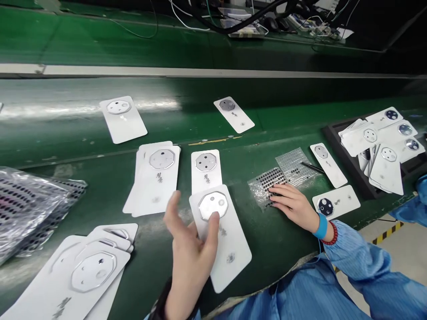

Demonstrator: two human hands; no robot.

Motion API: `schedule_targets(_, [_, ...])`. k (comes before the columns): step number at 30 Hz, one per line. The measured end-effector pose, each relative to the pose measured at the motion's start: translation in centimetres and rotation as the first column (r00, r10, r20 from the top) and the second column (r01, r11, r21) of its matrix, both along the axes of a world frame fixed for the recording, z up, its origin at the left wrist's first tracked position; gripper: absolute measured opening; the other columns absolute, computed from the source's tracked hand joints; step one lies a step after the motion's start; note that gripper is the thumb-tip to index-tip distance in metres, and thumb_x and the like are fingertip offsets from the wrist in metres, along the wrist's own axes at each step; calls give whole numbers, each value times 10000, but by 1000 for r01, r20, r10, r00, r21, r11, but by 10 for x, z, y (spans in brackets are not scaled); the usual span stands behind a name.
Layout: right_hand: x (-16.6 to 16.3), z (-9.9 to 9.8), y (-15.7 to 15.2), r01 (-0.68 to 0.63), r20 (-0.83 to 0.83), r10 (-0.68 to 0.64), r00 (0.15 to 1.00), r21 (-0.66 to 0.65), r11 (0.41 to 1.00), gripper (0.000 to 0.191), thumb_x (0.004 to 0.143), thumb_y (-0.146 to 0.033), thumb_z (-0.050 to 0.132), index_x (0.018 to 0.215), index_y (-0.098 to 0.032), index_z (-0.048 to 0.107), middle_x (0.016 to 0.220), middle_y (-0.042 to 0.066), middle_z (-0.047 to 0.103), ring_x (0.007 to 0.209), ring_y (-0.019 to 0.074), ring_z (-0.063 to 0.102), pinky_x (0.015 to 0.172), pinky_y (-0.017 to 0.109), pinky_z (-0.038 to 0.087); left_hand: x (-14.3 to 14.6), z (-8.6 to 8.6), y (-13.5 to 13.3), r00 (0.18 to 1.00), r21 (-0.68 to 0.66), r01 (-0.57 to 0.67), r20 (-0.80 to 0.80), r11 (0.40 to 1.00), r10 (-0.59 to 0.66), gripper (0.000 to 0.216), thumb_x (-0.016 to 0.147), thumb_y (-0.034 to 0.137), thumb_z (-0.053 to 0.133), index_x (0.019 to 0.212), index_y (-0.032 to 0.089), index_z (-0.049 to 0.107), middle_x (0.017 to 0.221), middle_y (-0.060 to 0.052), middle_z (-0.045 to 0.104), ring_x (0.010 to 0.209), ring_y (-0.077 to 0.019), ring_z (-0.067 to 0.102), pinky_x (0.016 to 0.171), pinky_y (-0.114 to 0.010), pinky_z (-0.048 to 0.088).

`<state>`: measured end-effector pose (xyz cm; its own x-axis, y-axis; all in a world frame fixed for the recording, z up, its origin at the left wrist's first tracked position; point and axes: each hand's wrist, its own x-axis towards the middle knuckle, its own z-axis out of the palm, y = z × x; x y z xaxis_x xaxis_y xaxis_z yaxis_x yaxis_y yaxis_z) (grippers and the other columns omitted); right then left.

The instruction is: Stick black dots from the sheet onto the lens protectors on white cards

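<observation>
My left hand [193, 253] has its thumb on the front of a white phone-shaped panel [233, 258], beside the round silver camera ring. Its index finger sticks up away from the panel, and the other fingers go behind it. A clear sheet of small black dots [263, 184] lies to the right. On that sheet rest the fingertips of my right hand [293, 206], drawn close together; anything between them is too small to make out. Another white panel [206, 171] is partly covered by the held one. A second clear sheet [295, 162] has few dots left on it.
White panels are stacked at left centre [160, 186] and at front left [83, 284]. Bubble-wrapped dot sheets [33, 213] lie at far left. A black tray [350, 169] of panels and a black pen-like tool [312, 167] are on the right. Another person's blue sleeve [422, 191] shows there.
</observation>
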<state>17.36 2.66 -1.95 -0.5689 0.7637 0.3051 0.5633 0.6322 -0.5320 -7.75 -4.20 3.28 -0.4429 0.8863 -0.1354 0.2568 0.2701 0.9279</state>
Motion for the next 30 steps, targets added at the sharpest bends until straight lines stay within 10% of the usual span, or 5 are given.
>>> schedule_targets(6, [-11,28,-7,-10,-75,15,997,61,998,249,941,-184,571,1178,-194,646,1194,116,684,1142,216,624,1022,503,483,28,-9,13,879,-51,477,9,877,-477,367,900,391,483,833,151,751,624,-41,700,514,-170,616,504,-246,464])
schedule_targets(21, [-44,40,-12,-115,-226,96,969,-72,991,142,960,-154,500,905,-164,630,906,66,635,835,148,627,748,274,559,44,-23,13,859,-24,433,314,901,-404,438,887,449,532,637,121,680,559,-1,560,527,-111,422,481,-219,337])
schedule_targets(26, [-43,26,-11,-124,-163,95,982,-181,976,168,971,-148,439,853,-180,554,873,50,589,823,145,589,759,274,532,39,-27,17,860,-38,483,208,875,-466,392,892,421,526,699,127,700,620,-16,635,524,-116,467,482,-221,353])
schedule_targets(30, [-36,8,-5,-50,-142,22,990,-196,979,175,966,-139,441,827,-184,538,850,48,577,805,151,583,727,267,515,16,-22,6,888,-137,461,73,877,-455,375,884,372,545,1174,148,628,745,-40,708,453,-128,523,437,-221,370])
